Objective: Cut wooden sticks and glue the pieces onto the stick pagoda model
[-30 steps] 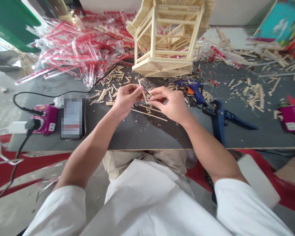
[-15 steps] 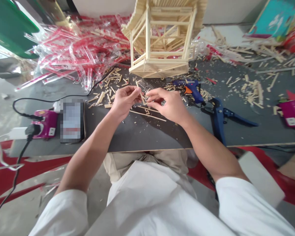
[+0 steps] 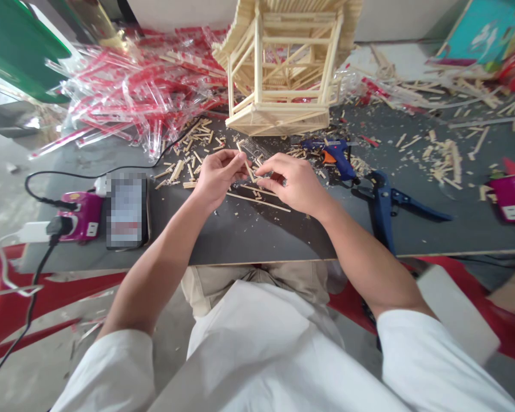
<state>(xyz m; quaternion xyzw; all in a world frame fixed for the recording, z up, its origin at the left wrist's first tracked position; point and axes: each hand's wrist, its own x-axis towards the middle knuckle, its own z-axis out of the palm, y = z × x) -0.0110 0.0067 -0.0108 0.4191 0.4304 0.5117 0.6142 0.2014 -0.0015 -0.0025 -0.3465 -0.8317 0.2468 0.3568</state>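
The short wooden stick [image 3: 249,169] I am minding is up between the two hands, slanted, over the near middle of the worktop [image 3: 223,243]. My left hand [image 3: 218,174] pinches it between thumb and fingers, which seems to steady it while leaving the lower end exposed. My right hand [image 3: 299,180] has its thumb and forefinger drawn to a narrow gap right by that end; I cannot tell whether they grip anything.

Just below the hands, long thin sticks [image 3: 258,202] lie flat, probably kept there for easy reach. Offcuts [image 3: 178,170] scatter beside my left hand. On the right, the blue glue gun [image 3: 343,162] lies on its side and the blue cutter [image 3: 384,209] rests nearer the edge, both apparently parked handy to that arm. Behind the hands stands the wooden model [image 3: 278,119], set back, I suppose, to free the working spot. The phone [image 3: 126,210] lies well left, out of the arms' way.
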